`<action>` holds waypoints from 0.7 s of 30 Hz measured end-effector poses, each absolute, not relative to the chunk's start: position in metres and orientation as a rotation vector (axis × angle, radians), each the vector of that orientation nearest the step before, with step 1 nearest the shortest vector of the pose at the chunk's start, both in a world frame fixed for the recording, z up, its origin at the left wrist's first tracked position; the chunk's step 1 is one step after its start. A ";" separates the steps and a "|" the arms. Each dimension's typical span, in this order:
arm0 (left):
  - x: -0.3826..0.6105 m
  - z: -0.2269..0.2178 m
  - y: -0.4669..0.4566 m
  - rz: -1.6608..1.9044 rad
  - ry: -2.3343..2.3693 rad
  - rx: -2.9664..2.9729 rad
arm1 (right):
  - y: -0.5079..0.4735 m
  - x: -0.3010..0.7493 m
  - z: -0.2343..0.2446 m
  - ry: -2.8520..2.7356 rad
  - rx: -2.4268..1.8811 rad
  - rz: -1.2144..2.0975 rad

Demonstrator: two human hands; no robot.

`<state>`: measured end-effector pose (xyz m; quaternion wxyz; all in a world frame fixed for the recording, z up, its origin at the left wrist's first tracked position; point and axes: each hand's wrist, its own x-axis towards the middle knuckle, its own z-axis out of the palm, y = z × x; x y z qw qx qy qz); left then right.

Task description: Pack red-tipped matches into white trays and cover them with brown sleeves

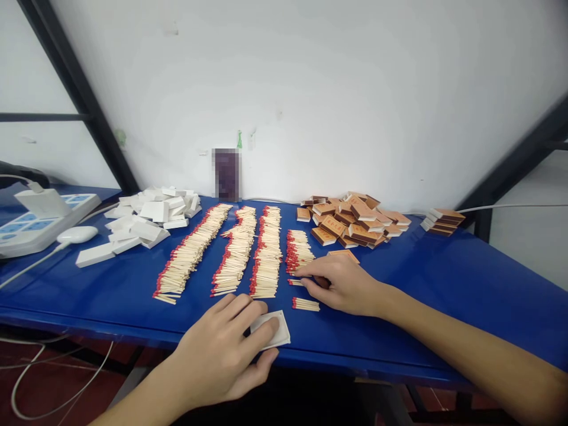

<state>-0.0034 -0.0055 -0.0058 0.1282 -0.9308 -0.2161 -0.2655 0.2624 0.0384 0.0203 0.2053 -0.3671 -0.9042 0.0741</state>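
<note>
My left hand (237, 343) is at the table's front edge, on a white matchbox tray (283, 332). One finger presses into the tray, and the thumb lies along its near side. Farther right, my right hand (344, 284) reaches with thumb and forefinger together onto matches (294, 282) below a short row of red-tipped matches (298, 245). Just nearer to me lies a small separate group of matches (306, 304). Three longer match rows run away from me: a left one (193, 254), a middle one (235, 251) and a right one (267, 254).
White trays (151, 216) are heaped at the back left, beside a power strip (48, 222) with a white charger. Orange matchbox sleeves (355, 219) form a pile at the back right, and a small stack of boxes (444, 220) stands farther right. One orange sleeve (345, 255) lies behind my right hand.
</note>
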 end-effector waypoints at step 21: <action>-0.003 -0.005 -0.006 -0.756 -0.634 -2.711 | 0.037 0.263 0.020 -2.545 -0.982 0.207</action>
